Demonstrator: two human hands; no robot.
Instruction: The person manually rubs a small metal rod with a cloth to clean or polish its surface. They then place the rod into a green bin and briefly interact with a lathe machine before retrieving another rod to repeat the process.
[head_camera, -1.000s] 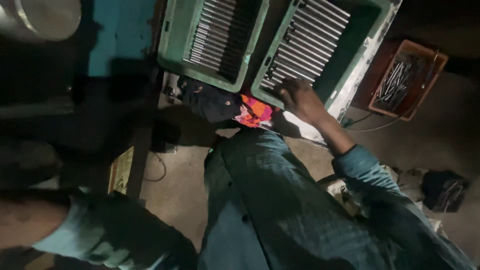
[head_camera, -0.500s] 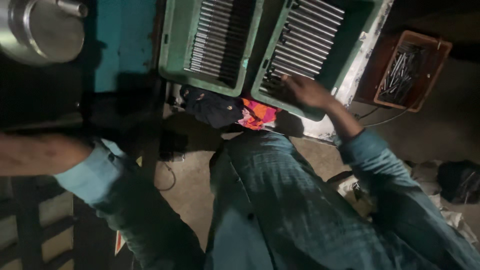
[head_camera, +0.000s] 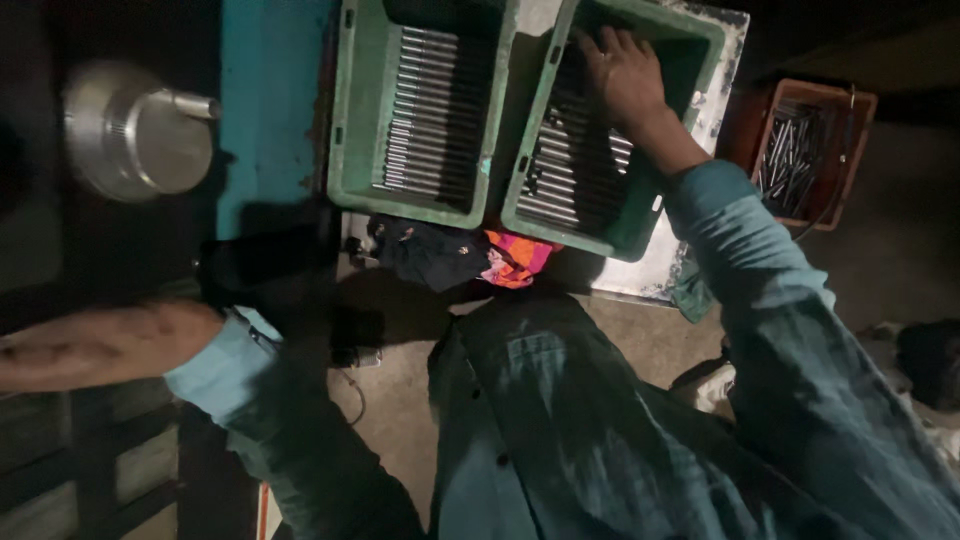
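Green crates (head_camera: 352, 120), teal sleeve (head_camera: 760, 290), orange-pink rag (head_camera: 520, 258)

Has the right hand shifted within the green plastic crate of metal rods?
Yes. The right hand moved from the green plastic crate's near edge toward its far end.

Shiny metal rods (head_camera: 575, 170) in scuffed plastic crate (head_camera: 690, 130).

right hand (head_camera: 625, 75) rests palm-down on metal rods (head_camera: 570, 170) inside right green crate (head_camera: 690, 150); left green crate (head_camera: 355, 120) beside it holds more rods; left hand (head_camera: 95, 345) blurred, well apart.
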